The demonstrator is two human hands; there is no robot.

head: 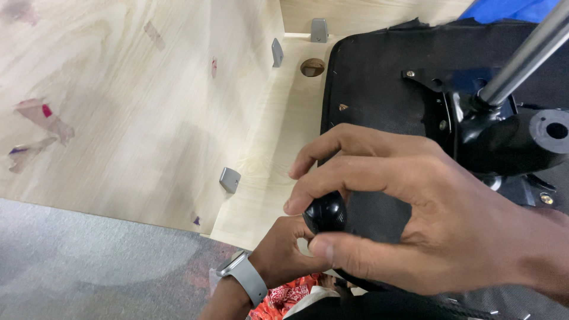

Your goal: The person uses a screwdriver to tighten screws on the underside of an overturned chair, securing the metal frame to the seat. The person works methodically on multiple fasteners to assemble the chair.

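My right hand [409, 207] pinches a round black knob [325, 214] between thumb and fingers at the near edge of an upturned black chair seat [379, 83]. My left hand [281, 243], wearing a grey wristwatch [244, 274], comes up from below and touches the same knob from underneath, mostly hidden behind my right hand. The seat's black metal mechanism [504, 136] with a silver gas cylinder [527, 56] rises at the right.
The seat lies on a light wooden desk surface [278, 136] with a round cable hole [312, 67]. A wooden side panel [130, 106] joins it with grey metal brackets [229, 179]. Grey carpet [89, 261] lies below; blue material [504, 9] shows top right.
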